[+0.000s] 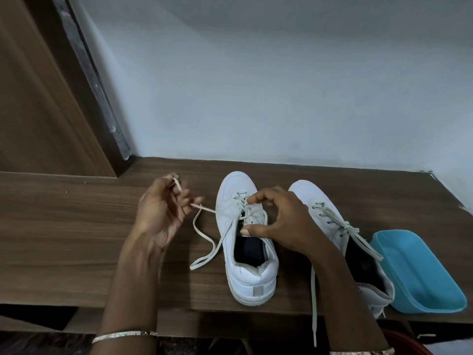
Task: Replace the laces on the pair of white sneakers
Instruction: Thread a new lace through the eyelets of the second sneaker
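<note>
Your left hand (163,208) over the wooden table (64,239), fingers curled tight round the end of a loose lace (204,239), the lace running into 1 white sneaker (252,280) at the middle, your right hand (289,221) on it, thumb and forefinger gripping its tongue, the 2nd sneaker (330,216) just right, fully laced, a blue tray (419,272) just beside it.

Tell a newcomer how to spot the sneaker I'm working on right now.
On the brown wooden table by the pale wall stand two white sneakers. It is the left one, farther from the blue tray. Only its lace runs sideways into the left hand.
</note>
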